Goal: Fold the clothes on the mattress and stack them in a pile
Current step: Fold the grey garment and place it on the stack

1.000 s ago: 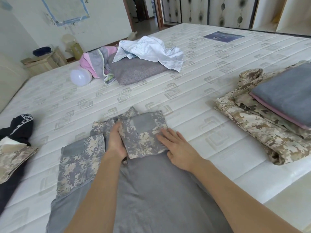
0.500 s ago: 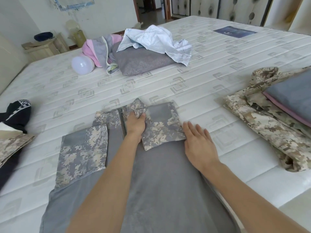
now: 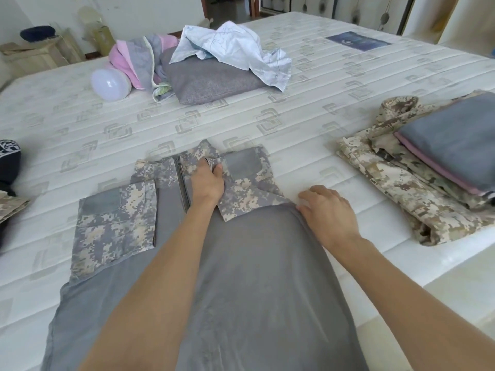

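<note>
Our right hand has slid to the grey combat shirt's edge on the mattress, fingers curling onto it; left hand presses the folded sleeve. Tugging could undo that fold.

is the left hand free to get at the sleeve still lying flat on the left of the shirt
Probably yes. The left hand presses the folded sleeve by the zip, and the flat left sleeve lies right beside it with nothing on top.
</note>
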